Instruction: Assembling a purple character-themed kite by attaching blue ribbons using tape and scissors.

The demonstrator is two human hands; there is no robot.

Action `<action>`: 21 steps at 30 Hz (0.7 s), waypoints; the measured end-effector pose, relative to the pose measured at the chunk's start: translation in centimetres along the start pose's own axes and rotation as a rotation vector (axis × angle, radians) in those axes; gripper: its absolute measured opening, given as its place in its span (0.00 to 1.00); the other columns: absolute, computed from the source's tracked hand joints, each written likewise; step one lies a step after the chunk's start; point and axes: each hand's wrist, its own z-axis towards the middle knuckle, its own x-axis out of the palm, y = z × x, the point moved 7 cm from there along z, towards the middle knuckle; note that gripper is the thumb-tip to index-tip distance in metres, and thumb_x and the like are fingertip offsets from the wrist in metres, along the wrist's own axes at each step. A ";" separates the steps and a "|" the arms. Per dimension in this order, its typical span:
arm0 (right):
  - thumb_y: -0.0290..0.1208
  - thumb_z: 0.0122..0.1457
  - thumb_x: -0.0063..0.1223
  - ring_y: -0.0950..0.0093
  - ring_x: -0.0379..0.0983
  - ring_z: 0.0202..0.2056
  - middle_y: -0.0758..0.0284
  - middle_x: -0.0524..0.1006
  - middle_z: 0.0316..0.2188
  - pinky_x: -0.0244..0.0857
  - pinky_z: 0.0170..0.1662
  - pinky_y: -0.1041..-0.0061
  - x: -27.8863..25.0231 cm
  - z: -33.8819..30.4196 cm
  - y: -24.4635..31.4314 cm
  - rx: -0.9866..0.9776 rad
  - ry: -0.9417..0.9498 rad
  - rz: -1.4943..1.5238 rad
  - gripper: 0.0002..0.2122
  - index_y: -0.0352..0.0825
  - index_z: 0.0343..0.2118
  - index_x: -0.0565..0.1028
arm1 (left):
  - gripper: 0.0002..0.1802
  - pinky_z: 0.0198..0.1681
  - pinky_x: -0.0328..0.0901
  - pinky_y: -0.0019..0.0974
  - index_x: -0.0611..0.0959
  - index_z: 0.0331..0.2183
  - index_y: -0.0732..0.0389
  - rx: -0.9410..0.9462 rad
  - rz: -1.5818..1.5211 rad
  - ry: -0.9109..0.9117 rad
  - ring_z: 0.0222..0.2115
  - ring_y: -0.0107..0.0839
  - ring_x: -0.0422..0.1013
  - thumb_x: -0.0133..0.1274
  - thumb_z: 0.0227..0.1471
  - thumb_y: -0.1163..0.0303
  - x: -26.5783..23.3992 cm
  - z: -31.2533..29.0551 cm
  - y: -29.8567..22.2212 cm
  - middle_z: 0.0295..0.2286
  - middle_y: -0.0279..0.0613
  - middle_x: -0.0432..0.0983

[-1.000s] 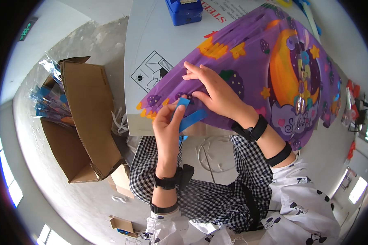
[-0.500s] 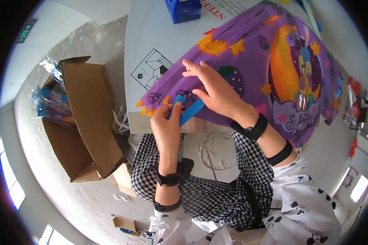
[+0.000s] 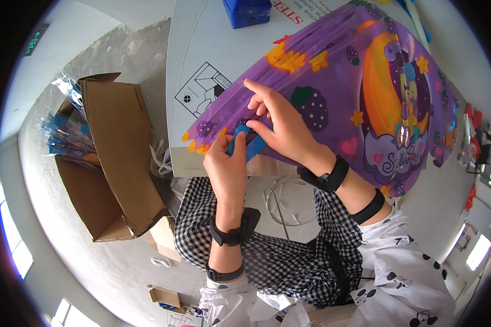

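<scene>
A purple printed cloth or film, pleated toward its left end, lies across the table; its exact kind I cannot tell. It bears an orange moon, stars and dark berries. At its lower left edge a flat blue strip is bent into a loop. My left hand is closed, pinching the blue strip between thumb and forefinger. Just to the right, my right hand rests over the pleats, forefinger stretched out, other fingers curled, thumb tip beside the strip's upper end. Its fingers are apart with nothing visible between them.
A blue object stands at the table's far edge. Left of the table, an open cardboard box holds several plastic-wrapped pieces. A smaller box sits on the floor below, and a coiled cable shows under the table.
My right hand has come down and left, its thumb now beside the strip and its fingers more curled. My left hand keeps its pinch and has shifted slightly right.
</scene>
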 end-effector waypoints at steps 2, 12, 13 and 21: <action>0.18 0.48 0.61 0.74 0.67 0.33 0.67 0.71 0.36 0.66 0.40 0.77 0.1 0.1 0.1 -0.035 0.006 -0.101 0.34 0.36 0.60 0.61 | 0.15 0.19 0.56 0.29 0.78 0.24 0.69 -0.004 0.015 -0.003 0.16 0.19 0.60 0.57 0.53 0.66 0.0 0.0 -0.3 0.14 0.35 0.68; 0.19 0.47 0.63 0.73 0.66 0.33 0.66 0.71 0.36 0.66 0.41 0.75 0.2 0.2 0.2 -0.037 0.012 -0.114 0.36 0.36 0.60 0.60 | 0.15 0.19 0.59 0.30 0.78 0.22 0.68 -0.016 0.037 0.010 0.14 0.21 0.64 0.57 0.52 0.66 0.1 0.0 -0.3 0.13 0.39 0.71; 0.19 0.46 0.63 0.73 0.66 0.33 0.66 0.71 0.36 0.66 0.41 0.75 0.3 0.2 0.3 -0.038 0.027 -0.101 0.36 0.36 0.60 0.60 | 0.15 0.20 0.60 0.30 0.78 0.22 0.68 -0.030 0.044 0.014 0.14 0.21 0.64 0.56 0.52 0.66 0.2 0.0 -0.1 0.13 0.39 0.71; 0.19 0.46 0.63 0.73 0.66 0.33 0.66 0.71 0.36 0.66 0.41 0.74 0.3 0.5 0.3 -0.048 0.059 -0.143 0.37 0.35 0.61 0.59 | 0.15 0.19 0.60 0.31 0.79 0.22 0.67 -0.049 0.022 0.025 0.13 0.23 0.65 0.57 0.51 0.65 0.3 0.2 0.2 0.12 0.39 0.72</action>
